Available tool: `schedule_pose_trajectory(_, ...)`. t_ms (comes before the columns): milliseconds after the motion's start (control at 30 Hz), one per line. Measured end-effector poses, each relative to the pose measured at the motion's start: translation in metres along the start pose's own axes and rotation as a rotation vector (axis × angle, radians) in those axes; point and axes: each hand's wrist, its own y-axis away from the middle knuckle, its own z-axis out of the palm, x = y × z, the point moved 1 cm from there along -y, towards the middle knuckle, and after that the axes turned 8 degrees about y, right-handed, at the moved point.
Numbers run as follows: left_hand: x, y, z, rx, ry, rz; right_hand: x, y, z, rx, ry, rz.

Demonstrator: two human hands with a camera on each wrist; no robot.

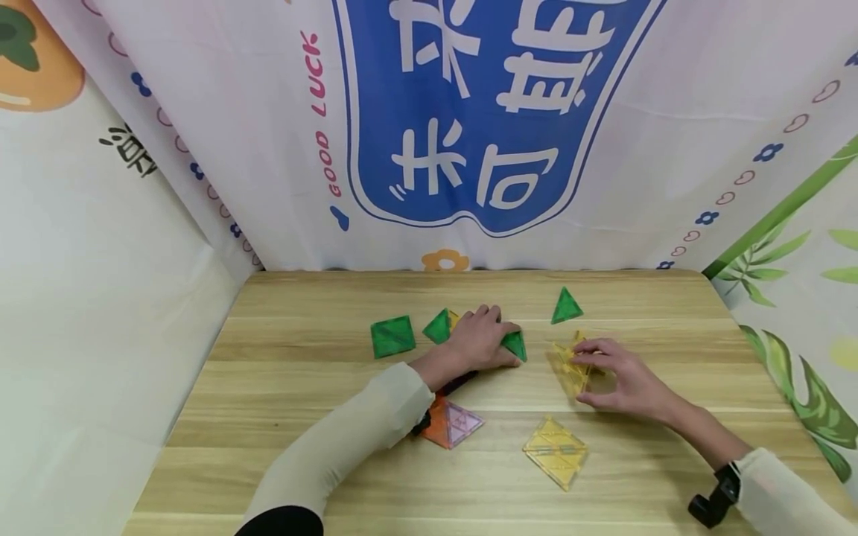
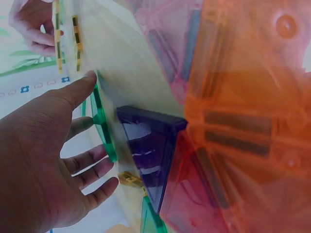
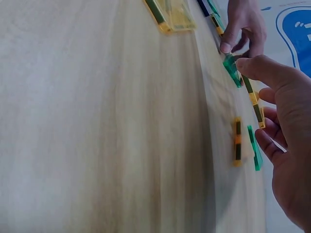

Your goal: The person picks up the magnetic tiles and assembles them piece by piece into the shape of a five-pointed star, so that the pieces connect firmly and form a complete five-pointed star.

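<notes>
At the table's middle my left hand holds a translucent green triangular magnetic tile between thumb and fingertips at its edges. Further right, my right hand grips a translucent yellow triangular magnetic tile, tilted up from the table. Beneath it another yellow tile lies on the wood. Under my left wrist is a cluster with an orange tile, a red tile, a dark purple tile and a pink-purple triangle; the wrist hides part of it in the head view.
A green square and a green triangle lie left of my left hand. One more green triangle lies at the back right. Yellow tiles form a diamond near the front. A printed cloth hangs behind the wooden table.
</notes>
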Motion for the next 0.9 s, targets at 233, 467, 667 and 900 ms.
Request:
schedule_pose_trajectory(233, 0.001, 0.003, -0.006, -0.056, 0.002, 0.048, -0.004, -0.003, 0.006, -0.037, 0.043, 0.020)
schedule_pose_trajectory(467, -0.005, 0.003, -0.010, -0.089, 0.059, 0.139, -0.004, -0.006, 0.011, -0.037, 0.024, 0.025)
schedule_pose_trajectory(667, -0.014, -0.006, -0.016, -0.192, 0.222, 0.303, -0.004, -0.005, 0.012, -0.030, 0.040, 0.013)
schedule_pose_trajectory(900, -0.020, -0.018, -0.018, -0.289, 0.232, 0.404, -0.006, -0.004, 0.012, -0.029, 0.034, 0.003)
